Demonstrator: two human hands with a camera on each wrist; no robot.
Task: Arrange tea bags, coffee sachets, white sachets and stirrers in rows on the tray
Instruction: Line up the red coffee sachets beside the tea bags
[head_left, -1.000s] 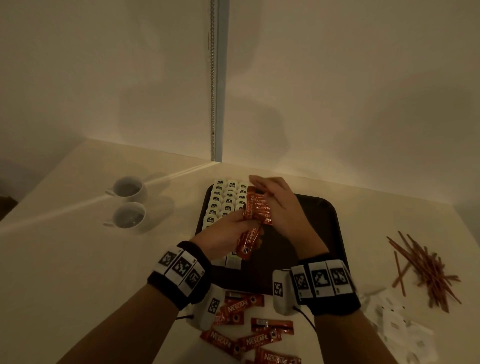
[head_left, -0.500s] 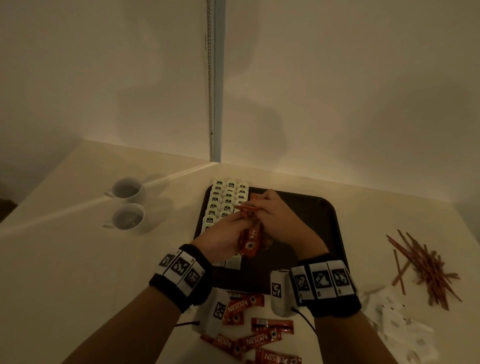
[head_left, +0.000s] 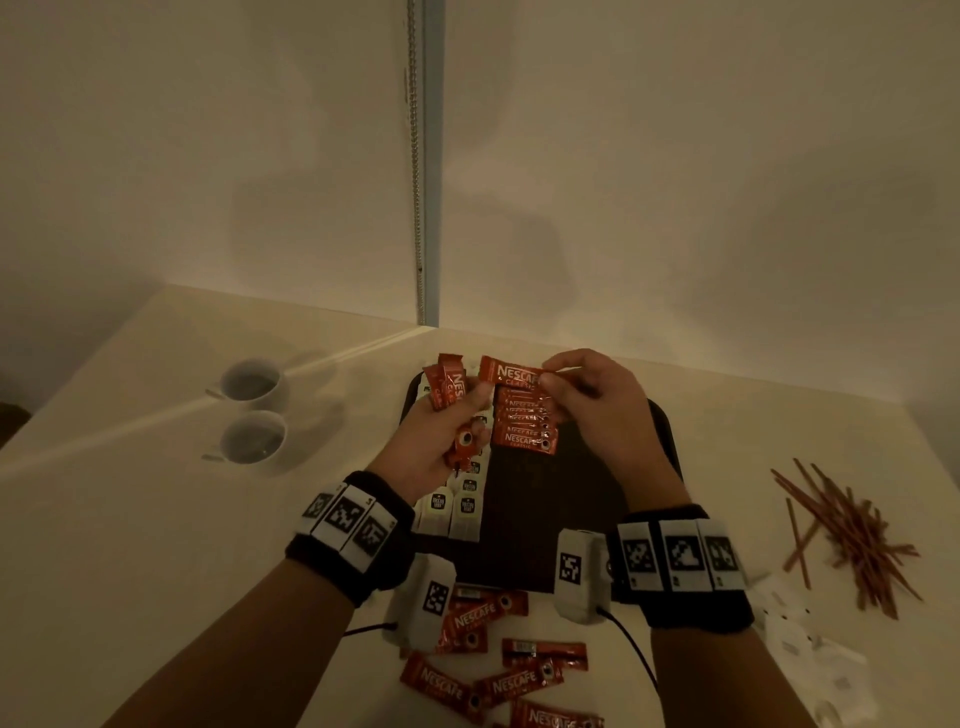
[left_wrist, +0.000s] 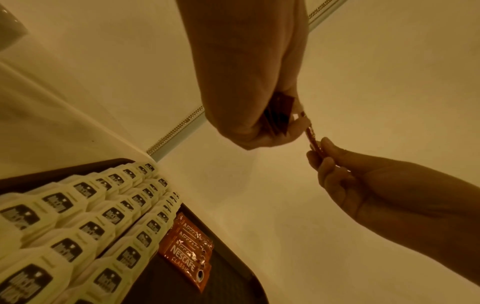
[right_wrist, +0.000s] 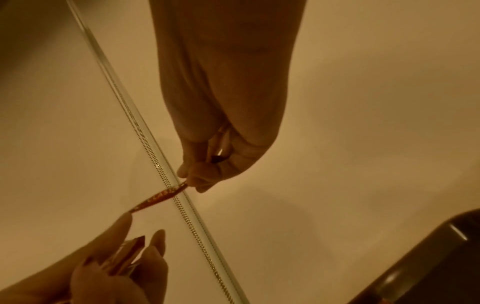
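A dark tray (head_left: 545, 525) lies on the table with rows of white tea bags (head_left: 467, 506) (left_wrist: 85, 222) along its left side. Beside them lies a column of red coffee sachets (head_left: 524, 423) (left_wrist: 188, 244). My left hand (head_left: 441, 431) (left_wrist: 249, 115) grips a small bundle of coffee sachets (head_left: 449, 387) above the tea bags. My right hand (head_left: 587, 400) (right_wrist: 207, 164) pinches one red sachet (head_left: 511, 372) (right_wrist: 161, 195) by its right end, held level above the tray's far edge, its left end at my left fingers.
Loose coffee sachets (head_left: 498, 675) lie on the table in front of the tray. A heap of brown stirrers (head_left: 852, 535) and white sachets (head_left: 810, 644) sit at the right. Two white cups (head_left: 252, 410) stand left of the tray. Walls close the back.
Both hands have risen from the middle of the tray toward its far edge. The right hand has drawn one sachet out of the left hand's bundle.
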